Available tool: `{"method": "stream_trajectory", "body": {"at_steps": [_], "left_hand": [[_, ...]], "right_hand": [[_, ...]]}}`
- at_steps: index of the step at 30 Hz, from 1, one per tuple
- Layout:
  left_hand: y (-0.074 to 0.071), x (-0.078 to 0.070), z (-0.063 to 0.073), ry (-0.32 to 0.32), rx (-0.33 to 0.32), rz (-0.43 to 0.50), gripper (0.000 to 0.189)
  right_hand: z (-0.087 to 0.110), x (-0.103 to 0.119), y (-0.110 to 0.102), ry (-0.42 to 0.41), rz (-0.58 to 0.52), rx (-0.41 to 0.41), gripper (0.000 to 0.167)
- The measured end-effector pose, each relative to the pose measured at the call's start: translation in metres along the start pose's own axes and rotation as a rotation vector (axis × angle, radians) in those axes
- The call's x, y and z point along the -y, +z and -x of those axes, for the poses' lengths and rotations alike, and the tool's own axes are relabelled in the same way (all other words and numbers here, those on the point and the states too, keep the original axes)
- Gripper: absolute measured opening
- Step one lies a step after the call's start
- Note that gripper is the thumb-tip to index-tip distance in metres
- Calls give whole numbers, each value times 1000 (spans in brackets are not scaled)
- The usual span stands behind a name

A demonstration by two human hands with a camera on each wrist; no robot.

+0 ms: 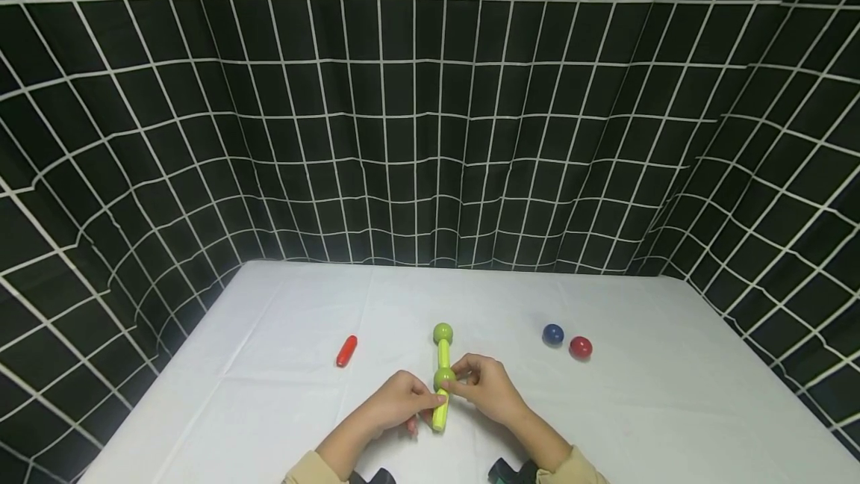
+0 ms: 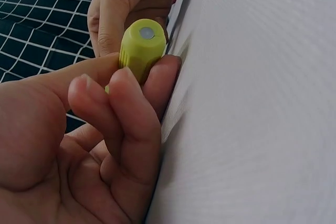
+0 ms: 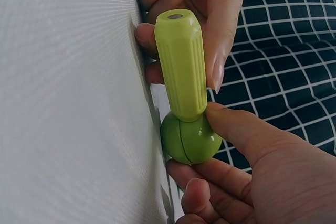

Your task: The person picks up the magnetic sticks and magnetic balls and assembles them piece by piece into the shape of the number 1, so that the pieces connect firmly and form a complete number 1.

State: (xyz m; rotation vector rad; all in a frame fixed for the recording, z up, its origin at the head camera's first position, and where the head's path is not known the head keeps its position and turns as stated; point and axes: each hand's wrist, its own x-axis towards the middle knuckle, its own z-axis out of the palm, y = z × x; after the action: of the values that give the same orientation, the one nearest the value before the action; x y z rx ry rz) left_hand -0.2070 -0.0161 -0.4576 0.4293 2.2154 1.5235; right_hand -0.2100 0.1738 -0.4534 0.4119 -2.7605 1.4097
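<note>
Yellow-green rod (image 1: 440, 418) nearest you is pinched in your left hand (image 1: 398, 403); your right hand (image 1: 489, 390) grips the green ball (image 1: 442, 376) at that rod's far end.

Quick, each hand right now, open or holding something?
Left hand: closed, pinching the near yellow-green stick.
Right hand: closed, pinching the green ball at that stick's far end.
</note>
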Motion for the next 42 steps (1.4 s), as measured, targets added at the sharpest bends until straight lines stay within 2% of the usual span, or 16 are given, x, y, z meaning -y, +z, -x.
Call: {"method": "stream_trajectory", "body": {"at_steps": [10,19,24,42], "left_hand": [[4,0,-1,-7,10,54,27],[6,-2,0,12,42,51,29],[9,-3,0,23,34,67,28],[8,-1,-1,-5,19,86,29]], "right_hand": [[0,-2,0,-4,7,0,30],[1,-1,0,-5,10,-3,30],[2,-1,0,-19,7,-7,31],[3,0,1,-22,32,-16,31]]}}
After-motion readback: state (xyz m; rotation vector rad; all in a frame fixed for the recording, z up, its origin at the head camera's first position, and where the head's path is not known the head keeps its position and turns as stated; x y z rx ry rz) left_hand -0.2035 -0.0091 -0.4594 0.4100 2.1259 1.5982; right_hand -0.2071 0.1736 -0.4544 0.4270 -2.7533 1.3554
